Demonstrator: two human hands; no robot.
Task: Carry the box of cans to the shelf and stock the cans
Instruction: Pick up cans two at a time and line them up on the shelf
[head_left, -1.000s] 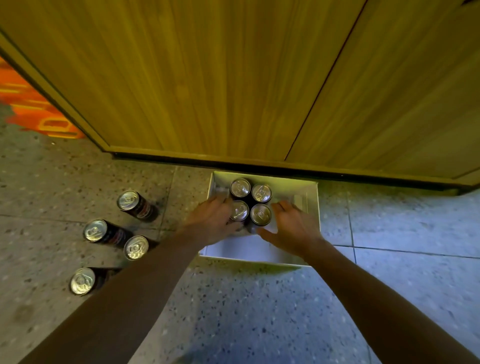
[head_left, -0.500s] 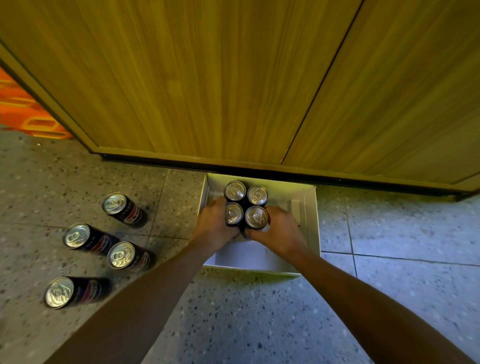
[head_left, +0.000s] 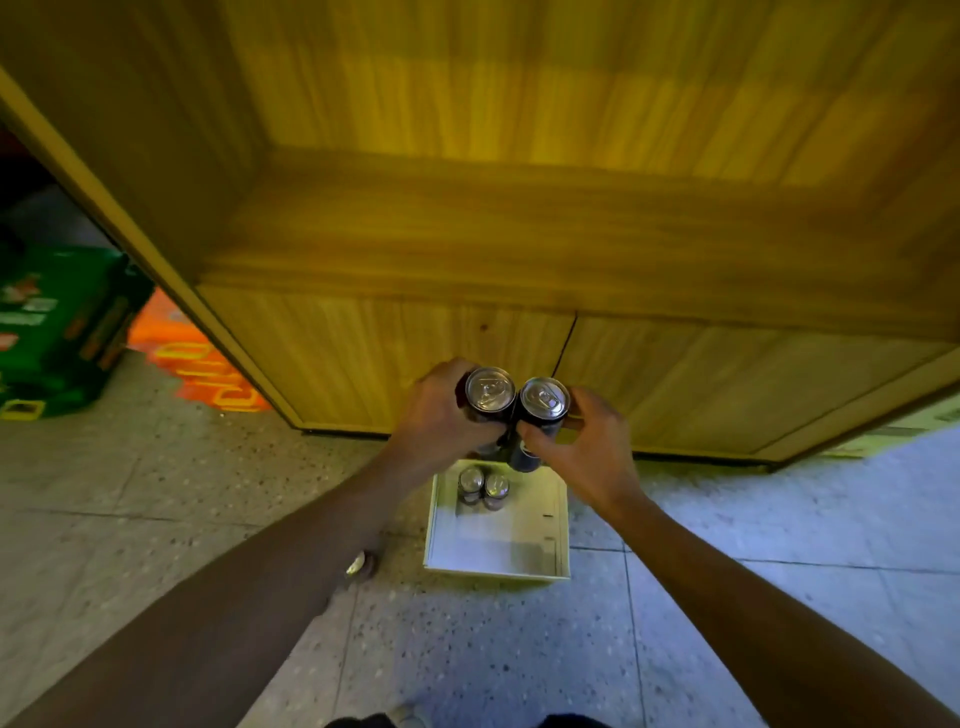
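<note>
Both hands clamp sidewalls: left hand (head_left: 441, 415) on one can (head_left: 488, 392), right hand (head_left: 587, 452) on another can (head_left: 543, 402); smooth, rigid, likely weighty. Box (head_left: 563, 519) lies at six o'clock.

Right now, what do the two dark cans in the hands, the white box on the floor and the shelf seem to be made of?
The two dark cans with silver tops, one in the left hand, one in the right hand: likely aluminium, with shiny pull-tab lids. The white open box: probably cardboard, with thin matte walls. The yellow-brown shelf: wood or wood-look laminate, with visible grain.
</note>
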